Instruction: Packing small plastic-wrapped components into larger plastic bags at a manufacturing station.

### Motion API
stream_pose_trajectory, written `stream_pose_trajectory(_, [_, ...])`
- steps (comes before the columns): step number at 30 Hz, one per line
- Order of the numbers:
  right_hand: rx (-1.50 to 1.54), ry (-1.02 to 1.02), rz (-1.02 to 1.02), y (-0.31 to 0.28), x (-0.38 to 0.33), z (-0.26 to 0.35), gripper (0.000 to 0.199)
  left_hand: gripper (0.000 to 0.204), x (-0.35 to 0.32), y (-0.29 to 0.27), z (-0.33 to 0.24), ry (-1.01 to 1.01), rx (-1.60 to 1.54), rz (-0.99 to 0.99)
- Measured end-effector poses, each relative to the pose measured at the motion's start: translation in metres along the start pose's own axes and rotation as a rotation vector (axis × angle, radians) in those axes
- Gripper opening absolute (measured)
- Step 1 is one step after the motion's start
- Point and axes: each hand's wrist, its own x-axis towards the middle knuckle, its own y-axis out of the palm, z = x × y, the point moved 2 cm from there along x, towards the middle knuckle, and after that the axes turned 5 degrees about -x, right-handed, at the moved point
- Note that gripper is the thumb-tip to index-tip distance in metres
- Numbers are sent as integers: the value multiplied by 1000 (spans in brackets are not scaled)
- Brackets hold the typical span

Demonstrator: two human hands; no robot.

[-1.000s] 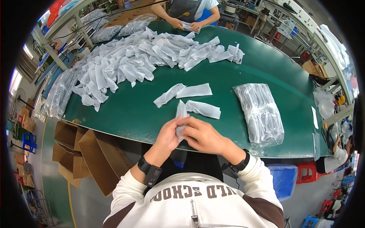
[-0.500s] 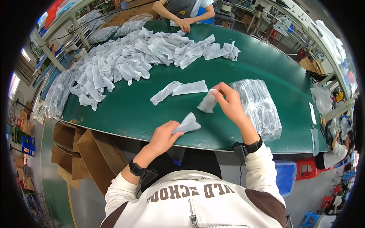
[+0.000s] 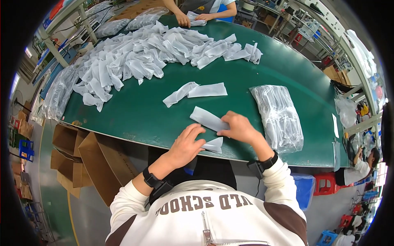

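Near the front edge of the green table, my right hand (image 3: 239,128) pinches one end of a flat, frosted plastic packet (image 3: 206,118). That packet slants away to the left, above the tabletop or on it; I cannot tell which. My left hand (image 3: 186,143) is closed, thumb toward fingers, on a second frosted packet (image 3: 214,145), whose free end sticks out to the right. The packets' contents cannot be made out. Just beyond my hands, a single packet (image 3: 207,90) overlaps a crumpled packet (image 3: 179,94).
A large heap of frosted packets (image 3: 135,57) covers the table's far left. At right lies a clear bag of stacked packets (image 3: 279,119). Across the table (image 3: 287,65), a co-worker's hands (image 3: 193,18) handle a packet. Open cardboard boxes (image 3: 98,160) stand below the left edge.
My right hand has moved down and left, and its packet now lies stretched out flatter. My left hand has shifted slightly right, its packet lower. The co-worker's hands have moved apart around a packet.
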Motion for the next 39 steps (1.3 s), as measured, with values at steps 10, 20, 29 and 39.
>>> stream_pose_trajectory(10, [240, -90, -76, -3, 51, -12, 31, 25, 8, 17, 21, -14, 70, 116])
stream_pose_trajectory(20, [-293, -212, -236, 40, 107, -28, 29, 26, 2, 15, 16, -34, 100, 121])
stream_pose_trajectory(29, [1193, 252, -195, -7, 72, -10, 26, 46, 5, 13, 15, -123, 99, 105])
stream_pose_trajectory(39, [654, 101, -180, 20, 89, 11, 31, 42, 2, 12, 14, -164, 22, 157])
